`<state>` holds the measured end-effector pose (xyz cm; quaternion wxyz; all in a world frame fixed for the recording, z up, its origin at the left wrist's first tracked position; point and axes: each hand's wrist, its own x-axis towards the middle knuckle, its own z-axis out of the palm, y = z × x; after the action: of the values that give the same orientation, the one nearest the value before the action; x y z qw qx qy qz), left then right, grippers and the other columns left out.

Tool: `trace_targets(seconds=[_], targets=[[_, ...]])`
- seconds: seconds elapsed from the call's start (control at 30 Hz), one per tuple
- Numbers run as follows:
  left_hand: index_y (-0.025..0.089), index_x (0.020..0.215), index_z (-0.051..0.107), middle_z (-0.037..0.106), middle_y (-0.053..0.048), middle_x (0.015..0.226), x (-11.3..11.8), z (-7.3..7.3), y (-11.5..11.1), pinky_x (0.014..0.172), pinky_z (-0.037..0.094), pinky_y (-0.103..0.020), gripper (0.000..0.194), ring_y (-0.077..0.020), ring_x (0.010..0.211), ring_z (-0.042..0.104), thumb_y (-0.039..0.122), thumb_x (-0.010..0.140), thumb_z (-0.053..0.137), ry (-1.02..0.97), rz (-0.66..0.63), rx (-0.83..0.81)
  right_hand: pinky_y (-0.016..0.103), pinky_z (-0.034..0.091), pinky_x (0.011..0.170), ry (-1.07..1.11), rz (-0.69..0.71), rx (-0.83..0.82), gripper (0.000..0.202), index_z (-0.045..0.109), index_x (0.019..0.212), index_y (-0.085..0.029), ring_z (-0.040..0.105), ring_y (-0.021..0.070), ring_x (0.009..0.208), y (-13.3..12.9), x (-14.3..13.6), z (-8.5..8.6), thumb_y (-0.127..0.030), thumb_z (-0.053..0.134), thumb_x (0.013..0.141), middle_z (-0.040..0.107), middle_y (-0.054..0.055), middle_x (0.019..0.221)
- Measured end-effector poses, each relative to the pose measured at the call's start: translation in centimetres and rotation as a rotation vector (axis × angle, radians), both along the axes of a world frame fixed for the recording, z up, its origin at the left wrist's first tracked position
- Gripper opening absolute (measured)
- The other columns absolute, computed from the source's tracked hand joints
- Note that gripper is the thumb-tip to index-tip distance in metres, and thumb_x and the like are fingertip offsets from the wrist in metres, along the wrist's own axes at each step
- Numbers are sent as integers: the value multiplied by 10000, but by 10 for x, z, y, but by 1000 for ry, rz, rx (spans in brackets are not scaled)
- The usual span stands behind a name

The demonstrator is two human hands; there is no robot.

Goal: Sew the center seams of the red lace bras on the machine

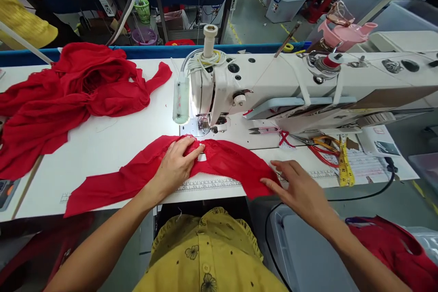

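A long strip of red fabric (227, 157) lies across the front of the sewing machine bed, its middle just before the presser foot (204, 122). My left hand (178, 159) is on the fabric's middle, fingers together and pressed on the gathered cloth. A small white patch (201, 157) shows beside its thumb. At the strip's right end, my right hand (290, 182) has its fingers apart, with the thumb and fingertips at the cloth's edge. The machine head (219, 82) stands behind the fabric, with its lamp (181, 100) lit on the left.
A heap of red garments (99, 86) covers the table's left side. Thread snips (263, 130), orange-handled scissors (325, 143) and a yellow tape measure (345, 164) lie on the right. A printed ruler (208, 185) runs along the front edge. A grey bin (308, 246) stands below right.
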<state>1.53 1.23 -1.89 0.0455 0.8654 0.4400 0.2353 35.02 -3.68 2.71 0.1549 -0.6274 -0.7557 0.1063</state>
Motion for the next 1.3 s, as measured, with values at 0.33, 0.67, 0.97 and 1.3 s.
trace_targets(seconds=[0.33,0.67,0.97,1.3], targets=[[180,1299,619,568,-168,1294,0,-1,0,991,509,-458,343,-272,1242,527,166,1006,441,1,-12,59,280,341,436,392,217,-518,406,487,798,-287,438,132,484,31,23,78,-658,652,804,514,-15,620],[175,1283,635,579,-180,1297,1,-3,-1,992,509,-477,341,-283,1244,534,164,1004,438,-14,3,45,252,489,642,-86,424,442,163,685,1014,-208,670,163,871,27,-58,41,-192,527,976,730,61,979],[182,1283,643,581,-175,1289,-1,-7,0,989,507,-475,345,-287,1243,537,177,1008,434,-31,7,49,227,345,390,-682,84,59,421,658,1175,-189,600,331,1041,10,20,19,-47,536,798,605,204,1274],[191,1312,591,581,-155,1319,1,4,-2,1030,501,-479,345,-262,1251,541,175,1014,419,-102,3,-54,383,541,857,71,451,331,255,658,1155,-288,664,209,962,37,-37,65,-170,534,965,715,57,1044]])
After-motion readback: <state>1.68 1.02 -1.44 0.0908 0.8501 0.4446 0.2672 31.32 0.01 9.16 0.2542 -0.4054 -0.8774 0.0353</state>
